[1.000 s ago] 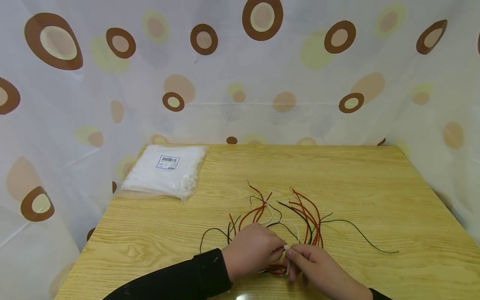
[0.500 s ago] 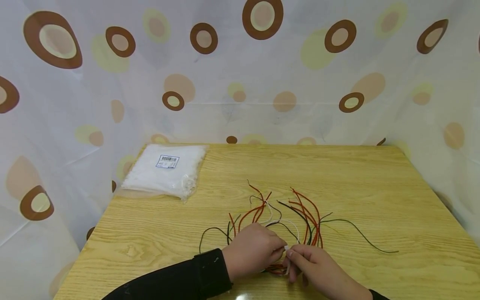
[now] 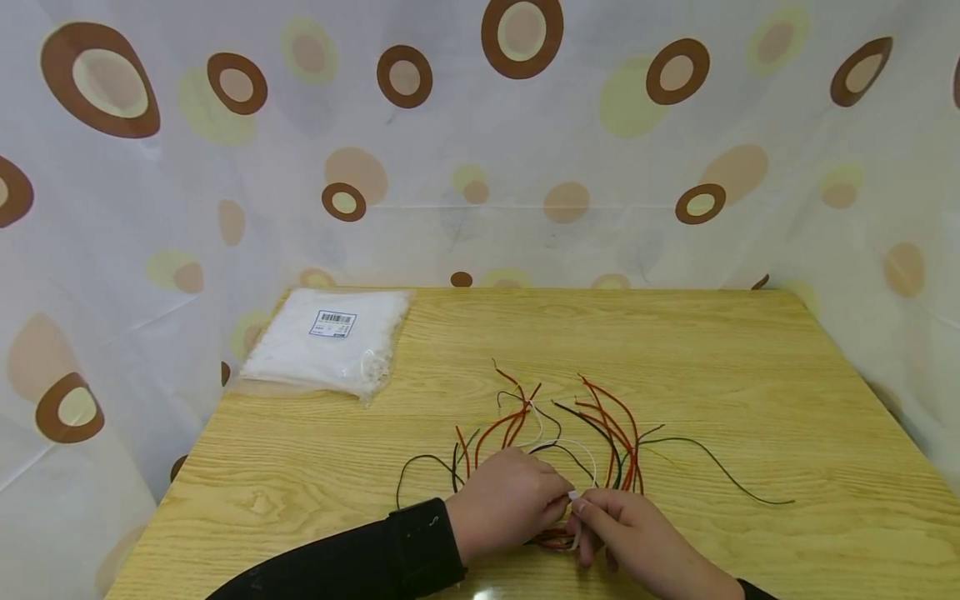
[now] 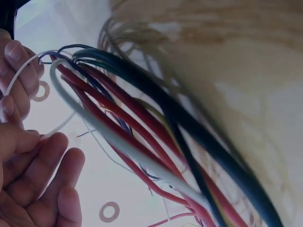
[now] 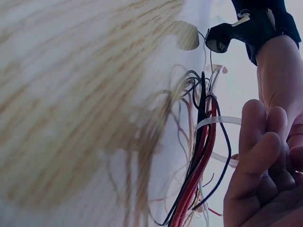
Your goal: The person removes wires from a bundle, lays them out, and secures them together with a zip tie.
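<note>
In the head view my left hand (image 3: 510,504) and right hand (image 3: 626,533) meet over a bundle of wires (image 3: 553,540). A white cable tie (image 3: 577,533) loops loosely around the bundle. My right thumb and index finger pinch the tie, and my left fingertips pinch it just beside them. From the right wrist, the tie's ribbed strap (image 5: 220,120) passes round red and black wires (image 5: 203,146) toward the fingers. The left wrist view has the thin tie (image 4: 59,126) running from between the fingers to the bundle of thick red, green and white wires (image 4: 142,127). My hands partly cover the bundle in the head view.
Loose wire ends (image 3: 626,442) fan out beyond the hands in red, black, green and white. At the back left of the wooden table (image 3: 720,358) lies a clear bag of white cable ties (image 3: 322,342) with a barcode label. A patterned curtain (image 3: 450,150) surrounds the table's back and sides.
Both hands keep the same hold on the cable tie. The whole head view has shifted very slightly; the wires and the bag stay where they were.
</note>
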`<state>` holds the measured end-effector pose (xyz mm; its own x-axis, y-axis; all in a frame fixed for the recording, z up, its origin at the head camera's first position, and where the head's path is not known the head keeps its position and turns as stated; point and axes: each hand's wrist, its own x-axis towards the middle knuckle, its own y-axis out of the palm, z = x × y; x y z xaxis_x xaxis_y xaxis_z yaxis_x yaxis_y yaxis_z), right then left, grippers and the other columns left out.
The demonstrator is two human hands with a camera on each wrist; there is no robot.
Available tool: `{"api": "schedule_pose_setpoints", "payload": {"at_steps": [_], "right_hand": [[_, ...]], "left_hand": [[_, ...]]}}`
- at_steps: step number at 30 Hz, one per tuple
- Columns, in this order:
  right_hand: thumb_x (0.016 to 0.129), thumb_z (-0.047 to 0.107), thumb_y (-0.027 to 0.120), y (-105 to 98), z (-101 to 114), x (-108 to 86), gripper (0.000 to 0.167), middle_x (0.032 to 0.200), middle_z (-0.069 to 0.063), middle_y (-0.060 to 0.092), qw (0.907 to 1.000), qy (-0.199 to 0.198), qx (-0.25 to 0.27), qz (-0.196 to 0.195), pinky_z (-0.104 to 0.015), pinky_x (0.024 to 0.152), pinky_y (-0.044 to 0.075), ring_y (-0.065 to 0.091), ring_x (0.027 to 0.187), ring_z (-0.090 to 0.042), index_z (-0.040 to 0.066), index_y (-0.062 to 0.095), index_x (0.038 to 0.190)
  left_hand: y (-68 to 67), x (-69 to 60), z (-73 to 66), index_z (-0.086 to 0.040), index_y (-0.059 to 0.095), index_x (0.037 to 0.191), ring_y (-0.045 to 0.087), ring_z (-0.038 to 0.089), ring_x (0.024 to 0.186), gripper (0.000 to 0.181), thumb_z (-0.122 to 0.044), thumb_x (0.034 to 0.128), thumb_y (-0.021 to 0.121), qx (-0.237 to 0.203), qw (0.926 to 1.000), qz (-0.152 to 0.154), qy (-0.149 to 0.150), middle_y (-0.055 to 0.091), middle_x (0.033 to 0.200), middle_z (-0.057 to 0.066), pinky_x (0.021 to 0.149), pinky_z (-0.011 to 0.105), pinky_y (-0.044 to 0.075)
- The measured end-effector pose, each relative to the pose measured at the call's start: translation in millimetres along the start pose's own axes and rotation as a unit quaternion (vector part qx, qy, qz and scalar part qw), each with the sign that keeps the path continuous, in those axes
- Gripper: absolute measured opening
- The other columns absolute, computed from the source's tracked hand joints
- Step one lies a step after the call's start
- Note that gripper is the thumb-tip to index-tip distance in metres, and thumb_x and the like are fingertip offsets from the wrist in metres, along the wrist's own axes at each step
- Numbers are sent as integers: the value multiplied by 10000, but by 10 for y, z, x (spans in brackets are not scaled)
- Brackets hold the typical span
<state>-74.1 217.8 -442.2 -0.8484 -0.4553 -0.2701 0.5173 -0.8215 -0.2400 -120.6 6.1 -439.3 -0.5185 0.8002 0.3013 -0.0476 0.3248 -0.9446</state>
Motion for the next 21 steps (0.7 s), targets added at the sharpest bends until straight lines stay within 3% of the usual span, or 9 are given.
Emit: {"api": "schedule_pose_setpoints", "payload": {"at_steps": [14, 21], "right_hand": [[1124, 254, 481, 15, 23, 1, 381, 753, -57, 694, 9999, 53, -91, 22, -245, 523, 478, 540, 624, -94, -16, 692, 959], [1126, 243, 476, 11, 14, -15, 370, 763, -74, 702, 9999, 33, -23, -123, -258, 521, 482, 567, 631, -126, -19, 684, 968]], "left_hand": [[13, 1, -6, -232, 761, 837, 381, -58, 593, 178, -168, 989, 692, -159, 9999, 9, -41, 646, 706, -168, 621, 119, 341], [13, 1, -6, -222, 693, 759, 334, -26, 557, 241, -178, 996, 688, -236, 9997, -19, -78, 539, 643, -163, 586, 118, 263]]}}
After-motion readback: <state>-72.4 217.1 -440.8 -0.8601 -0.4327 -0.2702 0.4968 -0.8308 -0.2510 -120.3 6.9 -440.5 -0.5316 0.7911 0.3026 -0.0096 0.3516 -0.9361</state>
